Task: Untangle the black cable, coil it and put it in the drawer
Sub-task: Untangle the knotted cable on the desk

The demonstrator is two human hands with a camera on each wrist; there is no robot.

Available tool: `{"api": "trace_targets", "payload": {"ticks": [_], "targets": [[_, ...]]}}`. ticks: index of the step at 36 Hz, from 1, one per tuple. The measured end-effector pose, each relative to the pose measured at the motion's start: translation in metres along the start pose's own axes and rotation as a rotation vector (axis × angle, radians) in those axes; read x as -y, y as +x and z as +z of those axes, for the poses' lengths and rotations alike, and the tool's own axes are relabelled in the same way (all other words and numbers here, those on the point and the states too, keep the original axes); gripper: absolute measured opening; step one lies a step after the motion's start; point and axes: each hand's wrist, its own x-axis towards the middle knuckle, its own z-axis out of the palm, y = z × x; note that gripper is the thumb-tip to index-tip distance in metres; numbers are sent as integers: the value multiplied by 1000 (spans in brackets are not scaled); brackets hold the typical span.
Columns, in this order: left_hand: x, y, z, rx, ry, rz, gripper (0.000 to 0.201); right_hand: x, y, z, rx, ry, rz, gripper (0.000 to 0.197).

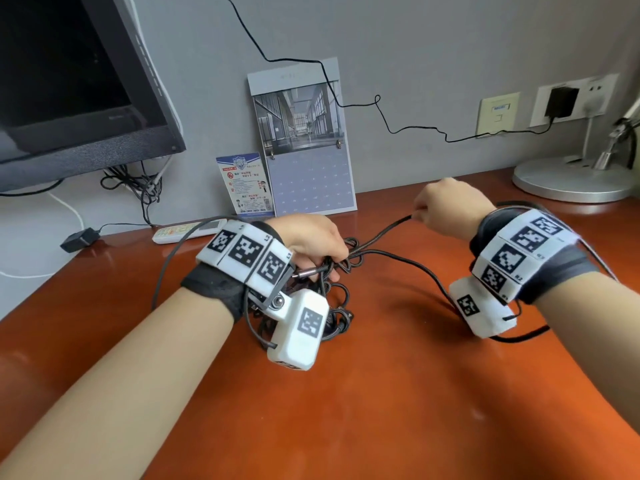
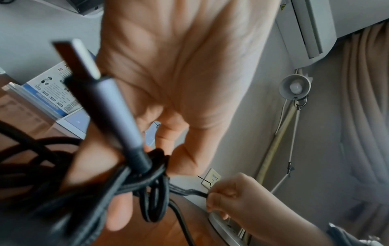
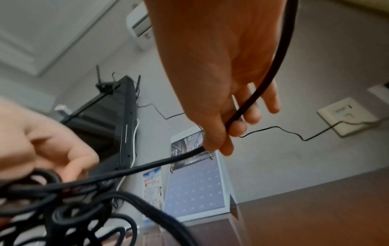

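Head view: both hands [image 1: 313, 239] [image 1: 446, 206] around black cable [image 1: 384, 233].

Office or study desk: dark monitor [image 1: 79, 84] upper left, wall calendar [image 1: 304, 140] at centre, wall sockets [image 1: 575, 100] upper right, desk lamp base [image 1: 568, 180] on red-brown wooden desk [image 1: 381, 410].

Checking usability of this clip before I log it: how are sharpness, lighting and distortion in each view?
Head view: evenly lit and mostly sharp, the right hand slightly smeared, the wall and desk edge bowed by the wide lens. Left wrist view: the USB plug close to the lens is soft, the palm creases of the left hand are clear. Right wrist view: the black cable tangle is blurred in the foreground.
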Motion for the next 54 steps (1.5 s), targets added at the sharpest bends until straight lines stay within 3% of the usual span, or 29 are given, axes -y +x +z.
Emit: {"api": "trace_targets", "payload": {"ticks": [4, 7, 13, 19, 24, 31, 36, 39, 43, 47, 51, 54], "targets": [[2, 3, 2, 15, -71, 7, 25, 6, -6, 1, 0, -59, -18, 23], [2, 3, 4, 14, -132, 23, 15, 17, -12, 1, -27, -17, -174, 33], [7, 4, 4, -6, -232, 25, 9, 45, -23, 11, 124, 232, -450, 16], [25, 2, 5, 4, -388, 115, 10, 55, -22, 22, 214, 246, -437, 15], [38, 1, -6, -49, -730, 85, 4, 59, -22, 22, 258, 231, -400, 11], [35, 0, 1, -64, -688, 136, 7, 68, -20, 15, 179, 136, -425, 16], [46, 6, 7, -72, -1091, 173, 11, 73, -18, 5, 133, 120, -319, 34], [56, 11, 14, -99, -1266, 210, 15, 77, -18, 1, 137, 107, -290, 32], [71, 17, 21, -169, -1198, 284, 14, 90, -20, -1, 82, -40, -336, 18], [85, 16, 27, -199, -1127, 395, 17, 105, -20, 0, -6, -201, -417, 25], [92, 15, 35, -402, -1197, 429, 24, 114, -17, 2, -33, -242, -461, 26], [97, 12, 40, -500, -960, 572, 16, 122, -14, 3, -50, -251, -430, 22]]}}
